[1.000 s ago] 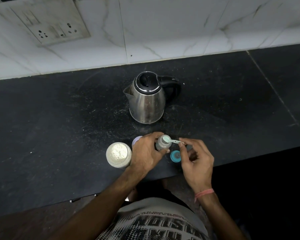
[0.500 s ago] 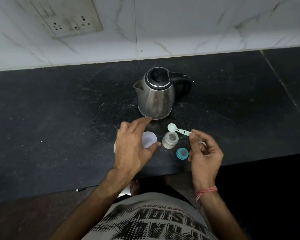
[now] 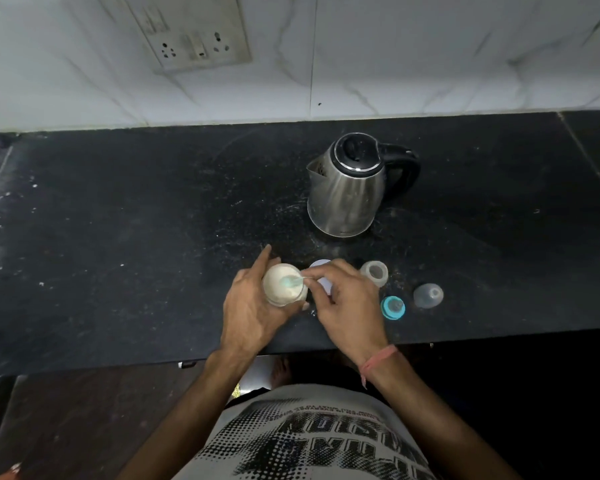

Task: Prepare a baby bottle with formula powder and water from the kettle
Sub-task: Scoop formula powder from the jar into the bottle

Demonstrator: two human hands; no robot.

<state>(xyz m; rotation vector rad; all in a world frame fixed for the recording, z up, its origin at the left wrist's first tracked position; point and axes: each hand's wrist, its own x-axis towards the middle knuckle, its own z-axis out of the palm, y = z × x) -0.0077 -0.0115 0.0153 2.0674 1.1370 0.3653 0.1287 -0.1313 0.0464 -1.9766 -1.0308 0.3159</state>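
Pinching the handle of a pale green measuring scoop (image 3: pixel 293 280), the right hand (image 3: pixel 349 303) has thumb and fingertips closed on it and the scoop's bowl dipped into the powder. The left hand (image 3: pixel 248 306) wraps the open formula jar (image 3: pixel 284 285) from its nine o'clock side, fingers curled round the wall, forefinger reaching past the rim toward twelve. The jar stands on the black countertop (image 3: pixel 118 237), near its front edge, and looks well filled with white powder.

Just at the jar's three o'clock, partly hidden behind the right hand, lies a pale round lid (image 3: pixel 321 265), probably the jar's own. Further toward three o'clock stands the small clear baby bottle (image 3: pixel 374 273), upright, mouth open and uncapped. At the bottle's five o'clock sits the teal teat ring (image 3: pixel 392 307), and beyond that, at three o'clock, the clear dome cap (image 3: pixel 428 295). The steel kettle (image 3: pixel 347 188) stands at the bottle's eleven o'clock, well apart, lid closed, handle turned to the right.

The step in hand appears to be scooping formula. Next, the loaded scoop must travel level across to the bottle's narrow mouth and tip cleanly; the opening is small, so spilling is the risk. Water from the kettle follows.
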